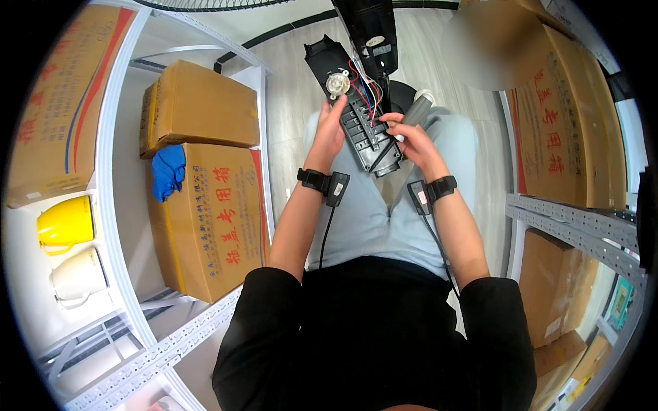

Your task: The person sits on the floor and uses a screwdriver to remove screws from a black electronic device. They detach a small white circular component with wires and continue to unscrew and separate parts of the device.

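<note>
A black plastic fan control housing (356, 130) lies tilted over my lap, its inside facing up. It carries a row of push-button switches, a round clear-and-white timer-like part (337, 83) and red, blue and white wires (369, 89). My left hand (330, 131) grips the housing's left edge, thumb on top below the round part. At the right edge, my right hand (415, 142) is closed, fingertips near the switches and wires. A grey cylindrical handle with a white end (419, 106) runs behind its fingers; a dark shaft shows below, possibly one screwdriver. The palm's grip is partly hidden.
The wires lead toward a black upright column (370, 41) beyond the housing; a wire fan grille (212, 5) shows at the top. Shelves with cardboard boxes (205, 103) flank both sides. Yellow (65, 225) and white mugs (79, 277) sit left. Cabled black wristbands (315, 180) circle both wrists.
</note>
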Tool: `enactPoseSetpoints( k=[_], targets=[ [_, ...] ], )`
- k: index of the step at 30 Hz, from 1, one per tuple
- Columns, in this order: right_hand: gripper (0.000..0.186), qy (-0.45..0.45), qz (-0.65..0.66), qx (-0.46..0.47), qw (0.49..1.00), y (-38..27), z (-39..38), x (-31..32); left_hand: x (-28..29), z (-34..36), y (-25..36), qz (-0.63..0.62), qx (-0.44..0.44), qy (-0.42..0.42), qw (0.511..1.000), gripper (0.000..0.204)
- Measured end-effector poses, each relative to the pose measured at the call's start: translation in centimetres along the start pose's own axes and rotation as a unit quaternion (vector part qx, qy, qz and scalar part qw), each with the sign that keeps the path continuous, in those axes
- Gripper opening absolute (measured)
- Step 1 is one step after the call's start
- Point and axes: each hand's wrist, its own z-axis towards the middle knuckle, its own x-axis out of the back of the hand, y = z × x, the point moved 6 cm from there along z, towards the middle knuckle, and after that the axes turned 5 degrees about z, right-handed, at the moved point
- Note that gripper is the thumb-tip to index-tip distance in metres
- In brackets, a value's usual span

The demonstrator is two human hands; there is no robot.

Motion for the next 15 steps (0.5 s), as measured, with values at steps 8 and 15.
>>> enactPoseSetpoints(
  k=[8, 15],
  targets=[
    [0.024, 0.003, -0.039, 0.007, 0.999, 0.1, 0.0, 0.9, -1.9, -3.2, -2.3, 0.021, 0.028, -0.042, 0.998, 0.047],
    [0.019, 0.072, -0.273, 0.137, 0.950, -2.7, -0.5, 0.6, -1.7, -2.8, -2.1, -0.021, 0.019, -0.036, 0.999, 0.055]
  ],
)
